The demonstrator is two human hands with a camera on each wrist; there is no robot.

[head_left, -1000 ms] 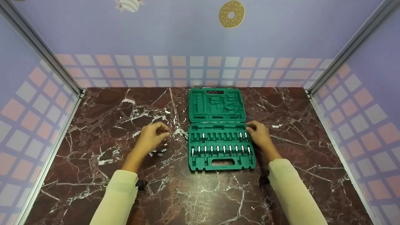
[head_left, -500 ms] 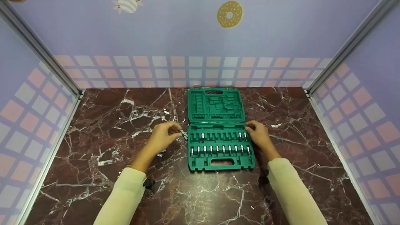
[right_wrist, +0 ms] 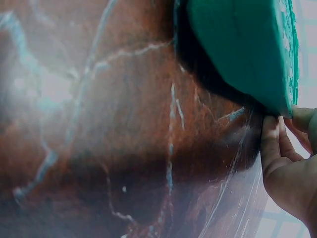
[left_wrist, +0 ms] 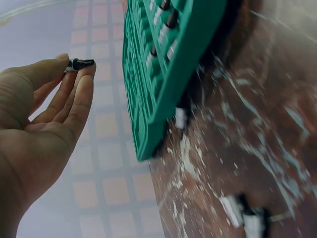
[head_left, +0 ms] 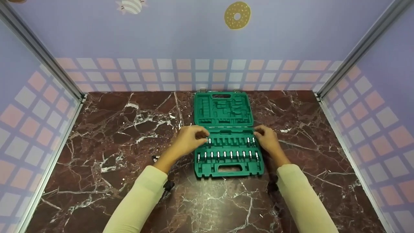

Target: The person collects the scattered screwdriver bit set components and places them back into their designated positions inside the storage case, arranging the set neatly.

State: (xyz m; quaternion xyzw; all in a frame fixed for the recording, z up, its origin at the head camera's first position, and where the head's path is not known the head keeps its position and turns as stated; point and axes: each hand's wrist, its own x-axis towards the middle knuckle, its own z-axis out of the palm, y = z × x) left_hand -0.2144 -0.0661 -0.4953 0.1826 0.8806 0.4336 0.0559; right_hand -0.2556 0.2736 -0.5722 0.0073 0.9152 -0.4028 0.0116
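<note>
A green tool case (head_left: pixel 207 169) lies unfolded on the marble table, holding a full lower row of socket bits (head_left: pixel 231 155) and a few in its upper row. In the left wrist view, a socket bit (left_wrist: pixel 79 65) with a silver base and black tip is pinched between the thumb and fingertips of my left hand (head_left: pixel 190 139). That hand hovers over the left end of the upper row. My right hand (head_left: pixel 267 138) grips the case's right edge near the hinge, thumb on top and fingers beneath in the right wrist view.
Loose socket bits (left_wrist: pixel 232 210) lie on the marble table (head_left: pixel 307 200) left of the case, partly hidden by my left arm in the head view. The case's lid (head_left: pixel 224 111) leans back toward the tiled-pattern wall (head_left: pixel 152 68). Walls also stand on both sides.
My left hand has moved right, from beside the loose bits to over the upper row of the case. My right hand has stayed at the case's edge.
</note>
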